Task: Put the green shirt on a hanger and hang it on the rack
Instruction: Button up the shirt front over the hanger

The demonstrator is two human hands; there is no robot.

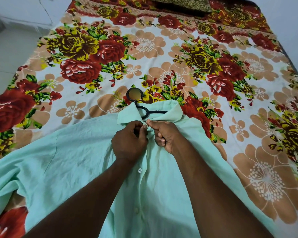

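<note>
- One green shirt lies front-up on the floral bedsheet in the head view and fills the lower half of the frame. Its long axis runs from the bottom edge up to the centre, with the collar pointing toward the top.
- A black hanger sits inside the neck opening, with one shoulder bar showing under the right collar flap. Its round hook sticks out past the collar, toward the top of the frame and slightly left.
- Both forearms enter from the bottom edge and converge just below the collar, at the frame's centre.
- The left hand is knuckles-up with fingers curled, thumb and forefinger pinching the shirt's front edge.
- The right hand meets it fingertip to fingertip. Its thumb and forefinger pinch the opposite edge, and the other fingers are curled into the palm.
- A white button shows on the shirt front below the left wrist.
- A patterned pillow lies at the top centre.
</note>
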